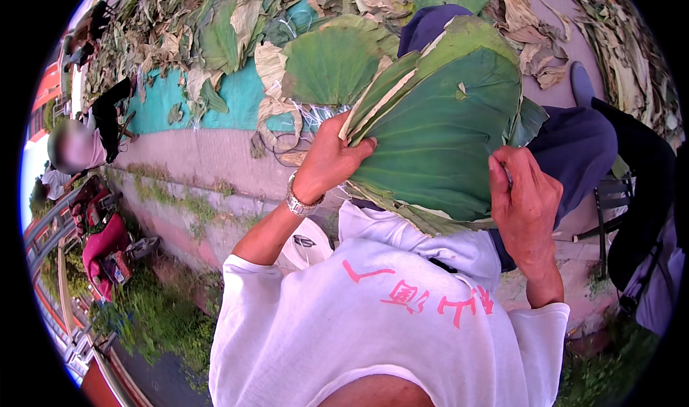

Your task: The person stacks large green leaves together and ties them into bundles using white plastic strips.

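Note:
A folded stack of large green lotus leaves rests over my lap, fanned out with pale, dry edges on its left side. My left hand grips that left edge, thumb on top of the leaves and fingers hidden beneath. A metal watch circles the left wrist. At the right edge of the stack, my right hand is closed, with thumb and forefinger curled together against the leaf's rim. What lies between those fingers, if anything, is too small to tell. A small pale scrap sits on the top leaf.
Another lotus leaf lies ahead on the left, near a teal sheet. Dried leaves are heaped beyond. A person sits at far left, by a red vehicle. Another dark-clothed person is close on the right.

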`<state>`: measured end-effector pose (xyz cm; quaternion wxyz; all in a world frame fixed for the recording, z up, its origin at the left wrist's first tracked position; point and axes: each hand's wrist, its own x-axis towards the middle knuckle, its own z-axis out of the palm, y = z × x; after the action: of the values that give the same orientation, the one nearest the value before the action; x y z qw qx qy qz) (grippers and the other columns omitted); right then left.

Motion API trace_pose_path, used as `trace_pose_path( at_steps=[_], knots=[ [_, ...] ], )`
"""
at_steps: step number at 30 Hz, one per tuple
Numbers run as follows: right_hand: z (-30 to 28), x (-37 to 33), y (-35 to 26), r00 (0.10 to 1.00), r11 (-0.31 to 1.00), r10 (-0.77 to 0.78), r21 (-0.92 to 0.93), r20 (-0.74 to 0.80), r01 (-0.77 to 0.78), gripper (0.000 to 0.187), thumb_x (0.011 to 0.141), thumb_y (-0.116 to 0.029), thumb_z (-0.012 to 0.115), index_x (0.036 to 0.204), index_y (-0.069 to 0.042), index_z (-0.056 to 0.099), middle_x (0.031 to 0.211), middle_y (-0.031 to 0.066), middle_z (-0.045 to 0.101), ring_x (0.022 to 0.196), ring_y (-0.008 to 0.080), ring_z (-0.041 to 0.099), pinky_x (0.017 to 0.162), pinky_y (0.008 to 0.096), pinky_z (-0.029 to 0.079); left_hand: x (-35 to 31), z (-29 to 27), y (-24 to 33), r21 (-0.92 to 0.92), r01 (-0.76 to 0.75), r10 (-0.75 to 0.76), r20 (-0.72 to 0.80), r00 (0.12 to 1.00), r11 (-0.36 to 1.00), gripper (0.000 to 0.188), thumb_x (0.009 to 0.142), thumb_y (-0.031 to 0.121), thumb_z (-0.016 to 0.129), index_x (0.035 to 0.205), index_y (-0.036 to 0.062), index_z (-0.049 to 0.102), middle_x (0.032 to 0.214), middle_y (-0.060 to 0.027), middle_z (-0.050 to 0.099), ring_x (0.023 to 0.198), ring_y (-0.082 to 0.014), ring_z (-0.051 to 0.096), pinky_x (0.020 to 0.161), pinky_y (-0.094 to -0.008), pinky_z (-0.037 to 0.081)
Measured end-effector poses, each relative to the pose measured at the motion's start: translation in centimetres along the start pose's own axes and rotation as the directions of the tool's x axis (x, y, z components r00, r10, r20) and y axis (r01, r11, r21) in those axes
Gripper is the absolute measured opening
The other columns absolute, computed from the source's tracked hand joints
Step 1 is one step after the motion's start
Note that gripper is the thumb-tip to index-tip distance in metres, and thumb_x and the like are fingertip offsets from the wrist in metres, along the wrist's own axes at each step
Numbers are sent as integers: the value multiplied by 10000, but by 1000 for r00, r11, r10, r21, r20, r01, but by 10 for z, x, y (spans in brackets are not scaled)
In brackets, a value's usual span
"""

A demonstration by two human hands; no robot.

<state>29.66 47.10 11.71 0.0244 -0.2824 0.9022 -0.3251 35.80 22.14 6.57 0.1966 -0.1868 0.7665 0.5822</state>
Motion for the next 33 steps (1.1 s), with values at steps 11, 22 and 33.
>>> trace_pose_path(
  at_steps=[11, 22, 33],
  knots=[
    [20, 6, 14, 975, 977, -52, 212, 216, 5, 166, 744, 23, 548, 909, 6, 553, 757, 129, 579, 611, 316, 574, 526, 357, 450, 8, 0, -3, -121, -26, 27, 5, 1000, 992, 319, 753, 32, 602, 1059, -28, 539, 830, 39, 536, 746, -44, 449, 657, -202, 395],
    [2, 9, 7, 881, 950, -220, 297, 420, 96, 188, 663, 36, 552, 849, 20, 538, 723, 116, 517, 659, 269, 557, 577, 337, 453, 16, 2, -2, -69, 1, 2, 44, 999, 998, 310, 750, 49, 613, 1041, -33, 544, 811, 37, 534, 722, -36, 445, 630, -197, 386],
    [29, 21, -13, 800, 903, -423, 121, 425, 413, 137, 617, -49, 579, 728, -51, 499, 821, 41, 490, 714, 195, 507, 528, 330, 424, 19, 9, 3, -132, 54, -37, 129, 991, 990, 257, 752, 42, 597, 992, -37, 549, 781, 35, 566, 684, -32, 458, 599, -194, 393]
  ],
)
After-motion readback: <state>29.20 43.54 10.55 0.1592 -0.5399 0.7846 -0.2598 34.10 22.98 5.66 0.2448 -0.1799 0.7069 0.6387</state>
